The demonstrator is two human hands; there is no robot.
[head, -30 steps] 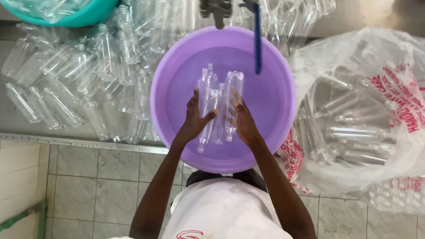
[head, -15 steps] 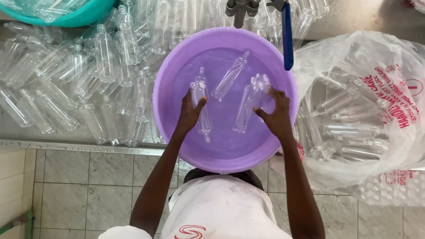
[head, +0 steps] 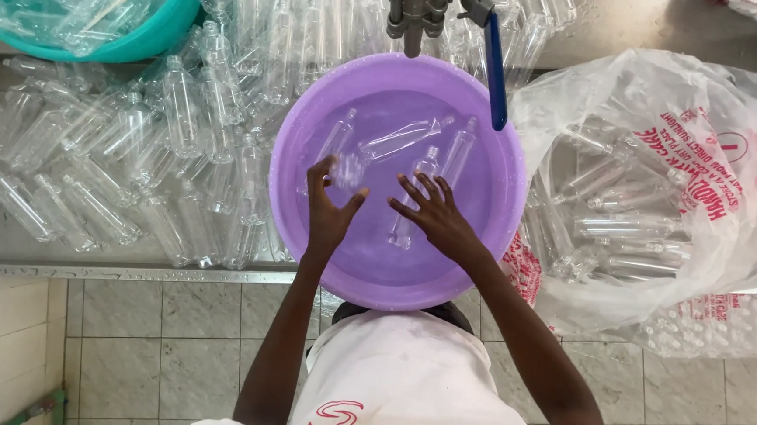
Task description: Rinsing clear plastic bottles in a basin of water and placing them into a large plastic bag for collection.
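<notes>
A purple basin point(head: 501, 211) of water sits in front of me with several clear plastic bottles point(head: 405, 135) floating in it. My left hand point(head: 330, 210) is in the basin at the left, fingers spread, touching a bottle near its fingertips. My right hand point(head: 435, 214) lies flat over another bottle point(head: 413, 193) in the middle of the water, fingers apart. Neither hand grips anything.
A metal tap point(head: 417, 9) with a blue lever point(head: 495, 71) hangs over the basin's far rim. Many clear bottles point(head: 137, 154) lie heaped on the steel counter at left. A teal basin point(head: 144, 41) of bottles stands at far left. A large plastic bag point(head: 651, 194) of bottles lies at right.
Both hands held a bunch of bottles together in the basin, then let go; the bottles have spread out over the water and my hands have moved apart.
</notes>
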